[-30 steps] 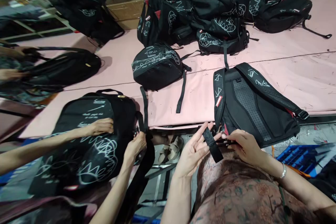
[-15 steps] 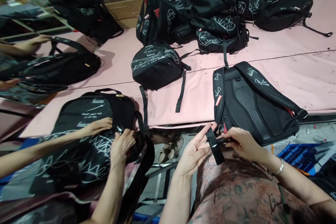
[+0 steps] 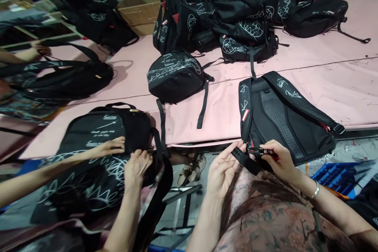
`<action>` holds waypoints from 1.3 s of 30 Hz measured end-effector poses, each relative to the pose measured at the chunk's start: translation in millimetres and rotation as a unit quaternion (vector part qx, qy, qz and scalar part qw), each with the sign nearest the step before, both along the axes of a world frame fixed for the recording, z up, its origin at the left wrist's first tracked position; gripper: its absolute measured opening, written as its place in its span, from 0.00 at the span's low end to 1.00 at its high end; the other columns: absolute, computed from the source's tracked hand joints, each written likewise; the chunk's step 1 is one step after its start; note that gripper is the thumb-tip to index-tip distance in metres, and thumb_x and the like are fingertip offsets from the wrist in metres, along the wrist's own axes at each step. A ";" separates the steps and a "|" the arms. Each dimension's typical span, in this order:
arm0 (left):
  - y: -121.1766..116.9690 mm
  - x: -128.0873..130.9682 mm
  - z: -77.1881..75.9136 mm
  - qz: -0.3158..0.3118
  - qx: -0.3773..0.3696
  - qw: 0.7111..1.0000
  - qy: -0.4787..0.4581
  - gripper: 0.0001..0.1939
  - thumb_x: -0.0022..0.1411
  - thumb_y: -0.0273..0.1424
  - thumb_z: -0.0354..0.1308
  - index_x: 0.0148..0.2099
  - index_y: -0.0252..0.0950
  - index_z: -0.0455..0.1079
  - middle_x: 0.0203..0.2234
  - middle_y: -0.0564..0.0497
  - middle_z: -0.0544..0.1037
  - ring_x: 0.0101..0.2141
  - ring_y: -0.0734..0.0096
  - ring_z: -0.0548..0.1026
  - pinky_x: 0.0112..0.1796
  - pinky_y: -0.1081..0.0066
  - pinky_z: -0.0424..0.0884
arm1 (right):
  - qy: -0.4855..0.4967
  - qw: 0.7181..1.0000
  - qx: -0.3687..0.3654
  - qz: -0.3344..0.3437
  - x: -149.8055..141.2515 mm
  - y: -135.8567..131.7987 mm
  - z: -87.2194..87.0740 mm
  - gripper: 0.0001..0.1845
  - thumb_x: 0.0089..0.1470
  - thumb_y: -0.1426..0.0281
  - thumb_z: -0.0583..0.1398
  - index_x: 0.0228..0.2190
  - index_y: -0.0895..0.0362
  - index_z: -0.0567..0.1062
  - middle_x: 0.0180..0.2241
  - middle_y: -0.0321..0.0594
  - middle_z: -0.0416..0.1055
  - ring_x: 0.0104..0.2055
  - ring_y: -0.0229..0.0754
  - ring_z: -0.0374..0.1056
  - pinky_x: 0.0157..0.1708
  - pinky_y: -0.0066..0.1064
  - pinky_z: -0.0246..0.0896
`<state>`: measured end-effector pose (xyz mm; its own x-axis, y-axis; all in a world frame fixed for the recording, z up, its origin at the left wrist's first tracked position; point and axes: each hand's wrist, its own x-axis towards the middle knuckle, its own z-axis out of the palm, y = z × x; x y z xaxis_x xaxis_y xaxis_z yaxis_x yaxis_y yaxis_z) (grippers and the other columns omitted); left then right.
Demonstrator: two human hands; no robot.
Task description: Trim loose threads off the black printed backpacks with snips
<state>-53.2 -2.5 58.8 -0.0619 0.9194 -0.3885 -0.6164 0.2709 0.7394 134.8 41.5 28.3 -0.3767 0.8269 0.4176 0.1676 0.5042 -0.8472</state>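
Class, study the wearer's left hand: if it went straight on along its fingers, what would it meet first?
Beyond the black strap at its fingers, the left hand would probably first meet the near left corner of the backpack, though their relative heights are unclear.

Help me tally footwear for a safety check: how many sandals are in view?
2: the left sandal and right sandal, side by side below the table. Others may be hidden.

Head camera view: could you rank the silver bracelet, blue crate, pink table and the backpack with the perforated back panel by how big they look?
Largest to smallest:
Pink table
Backpack
Blue crate, going by its visible part
Silver bracelet
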 end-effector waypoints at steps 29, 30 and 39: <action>-10.2 31.3 -6.5 0.084 -0.053 0.991 0.090 0.12 0.48 0.34 0.62 0.34 0.32 0.71 0.16 0.56 0.71 0.16 0.79 0.68 0.17 0.80 0.60 | -0.214 0.968 0.123 -0.045 -14.5 4.0 -5.6 0.13 0.60 0.67 0.49 0.40 0.57 0.71 0.34 0.44 0.71 0.37 0.44 0.64 0.37 0.34 0.59; -10.3 31.9 -5.7 0.081 -0.050 0.991 0.089 0.11 0.49 0.34 0.62 0.34 0.32 0.72 0.17 0.56 0.71 0.16 0.79 0.68 0.17 0.80 0.60 | -0.209 0.969 0.122 -0.043 -14.4 4.2 -5.6 0.13 0.60 0.67 0.49 0.40 0.57 0.71 0.34 0.44 0.71 0.36 0.44 0.64 0.37 0.34 0.59; -15.1 36.4 -12.1 0.066 -0.058 0.990 0.114 0.14 0.48 0.36 0.63 0.38 0.34 0.73 0.20 0.54 0.75 0.19 0.76 0.71 0.18 0.78 0.62 | -0.204 0.972 0.111 -0.048 -17.1 4.8 -2.4 0.14 0.60 0.68 0.47 0.37 0.58 0.71 0.31 0.44 0.71 0.34 0.44 0.64 0.34 0.34 0.58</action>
<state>-16.9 -17.6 46.7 -0.2768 0.8474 -0.4532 -0.4721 0.2908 0.8322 117.7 46.3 25.8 -0.4741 0.7729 0.4218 0.5210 0.6324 -0.5733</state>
